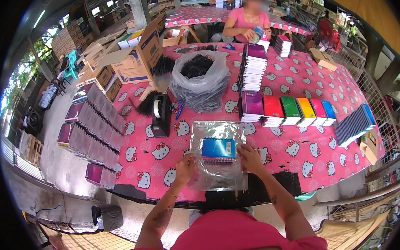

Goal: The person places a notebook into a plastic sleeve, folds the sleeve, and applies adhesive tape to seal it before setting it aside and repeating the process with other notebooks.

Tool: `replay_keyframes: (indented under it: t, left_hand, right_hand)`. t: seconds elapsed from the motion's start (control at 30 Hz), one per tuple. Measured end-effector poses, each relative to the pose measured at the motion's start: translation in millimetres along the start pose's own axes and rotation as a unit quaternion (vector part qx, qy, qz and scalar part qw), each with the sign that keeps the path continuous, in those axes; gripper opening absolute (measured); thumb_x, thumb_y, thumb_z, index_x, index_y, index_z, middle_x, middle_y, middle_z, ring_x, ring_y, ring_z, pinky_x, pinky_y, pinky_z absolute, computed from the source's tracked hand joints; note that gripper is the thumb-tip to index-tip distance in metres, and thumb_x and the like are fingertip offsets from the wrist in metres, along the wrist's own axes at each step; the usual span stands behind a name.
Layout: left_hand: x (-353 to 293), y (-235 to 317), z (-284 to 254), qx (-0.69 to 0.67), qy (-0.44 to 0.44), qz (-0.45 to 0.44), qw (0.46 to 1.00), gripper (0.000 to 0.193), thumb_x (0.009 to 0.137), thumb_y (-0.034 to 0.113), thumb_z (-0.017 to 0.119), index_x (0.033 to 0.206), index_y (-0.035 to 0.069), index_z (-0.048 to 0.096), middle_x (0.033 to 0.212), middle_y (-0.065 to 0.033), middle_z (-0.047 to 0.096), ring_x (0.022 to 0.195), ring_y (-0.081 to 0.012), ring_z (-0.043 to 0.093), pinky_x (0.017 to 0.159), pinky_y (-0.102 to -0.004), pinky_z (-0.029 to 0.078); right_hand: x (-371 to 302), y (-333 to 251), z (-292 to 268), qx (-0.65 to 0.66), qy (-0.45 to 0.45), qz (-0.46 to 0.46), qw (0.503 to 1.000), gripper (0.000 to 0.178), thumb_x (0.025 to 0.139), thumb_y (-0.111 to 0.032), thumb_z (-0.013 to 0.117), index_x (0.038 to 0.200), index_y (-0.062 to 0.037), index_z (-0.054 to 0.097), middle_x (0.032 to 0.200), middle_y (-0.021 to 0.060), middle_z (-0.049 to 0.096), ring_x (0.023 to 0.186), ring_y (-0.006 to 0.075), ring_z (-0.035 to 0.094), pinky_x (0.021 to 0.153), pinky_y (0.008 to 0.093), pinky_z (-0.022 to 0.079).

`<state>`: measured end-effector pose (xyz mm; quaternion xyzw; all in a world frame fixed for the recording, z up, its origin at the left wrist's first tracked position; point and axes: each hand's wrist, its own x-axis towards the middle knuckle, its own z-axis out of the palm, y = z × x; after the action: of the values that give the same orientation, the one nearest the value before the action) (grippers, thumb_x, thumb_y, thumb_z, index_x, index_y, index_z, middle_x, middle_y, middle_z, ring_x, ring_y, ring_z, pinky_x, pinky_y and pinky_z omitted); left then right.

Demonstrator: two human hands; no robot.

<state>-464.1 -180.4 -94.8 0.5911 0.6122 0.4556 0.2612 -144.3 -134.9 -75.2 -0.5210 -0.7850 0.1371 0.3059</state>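
A small spiral notebook (218, 148) with a blue cover, seemingly atop a short stack, lies on a clear plastic sheet (224, 179) in front of me. Whether the plastic is a flat sheet or a bag, I cannot make out. My left hand (184, 169) is closed, its fingers pinching the plastic's left edge beside the notebook. At the opposite edge, my right hand (251, 159) pinches the plastic too, close to the notebook's right side. Just beyond the left hand stands a black tape dispenser (162, 115).
Wrapped notebook stacks (92, 114) line the table's left side. A plastic bag of black coils (200, 82) stands ahead, near an open carton (137, 60). Coloured notebook piles (291, 110) run rightward, with blue notebooks (354, 126) beyond. A person in pink (249, 22) works across the patterned tablecloth (284, 159).
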Motion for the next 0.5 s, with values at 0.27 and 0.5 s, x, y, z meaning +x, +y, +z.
replay_keyframes:
  t: [0.27, 0.5]
  left_hand:
    - [26.6, 27.3, 15.7, -0.295, -0.040, -0.311, 0.903, 0.038, 0.096, 0.035, 0.053, 0.120, 0.006, 0.059, 0.098, -0.0082, 0.067, 0.077, -0.0139, 0.063, 0.067, -0.0249, 0.054]
    - [27.5, 24.4, 19.3, -0.312, -0.029, -0.328, 0.891, 0.040, 0.095, 0.038, 0.051, 0.116, 0.005, 0.060, 0.096, -0.0079, 0.066, 0.077, -0.0141, 0.063, 0.065, -0.0269, 0.053]
  right_hand:
    - [10.1, -26.0, 5.9, 0.545, -0.106, 0.399, 0.730, 0.044, 0.095, -0.041, 0.060, 0.125, -0.0076, 0.059, 0.109, 0.0043, 0.065, 0.097, 0.0136, 0.062, 0.084, 0.0295, 0.049]
    - [1.2, -17.5, 11.3, 0.525, -0.120, 0.372, 0.756, 0.045, 0.096, -0.042, 0.059, 0.123, -0.0067, 0.059, 0.112, 0.0028, 0.065, 0.099, 0.0133, 0.061, 0.085, 0.0281, 0.047]
